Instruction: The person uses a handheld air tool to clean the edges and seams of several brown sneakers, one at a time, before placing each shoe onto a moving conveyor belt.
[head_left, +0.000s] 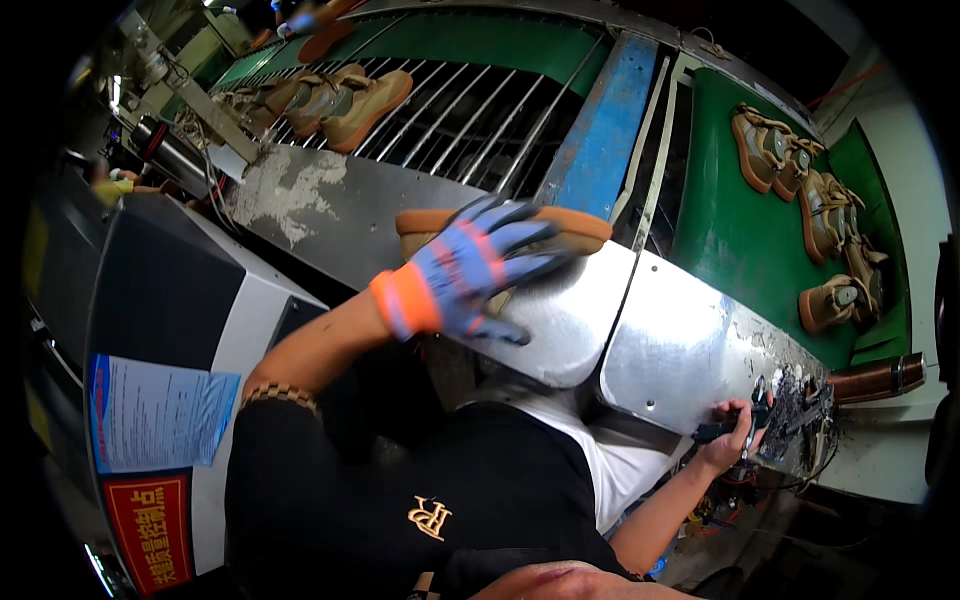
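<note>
My left hand [455, 272], in a blue-grey glove with dark fingertips and an orange cuff, lies across a tan shoe [580, 232] with a brown gum sole. The shoe rests on its side on the metal ledge [575, 340], its sole along the far side. The gloved fingers are spread and slightly blurred, and they hide the middle of the shoe. At the right end of the ledge, my bare right hand [735, 435] is closed round a dark-handled tool [712, 433]. Its exact kind is unclear. Dark scraps and small tools [795, 420] lie beside it.
Several tan shoes [365, 110] stand on the metal roller bars [480, 120] at far left. More shoes [825, 215] sit on the green belt [715, 190] at right. A blue beam [605, 130] divides them. A machine cabinet [165, 290] stands left; people work beyond.
</note>
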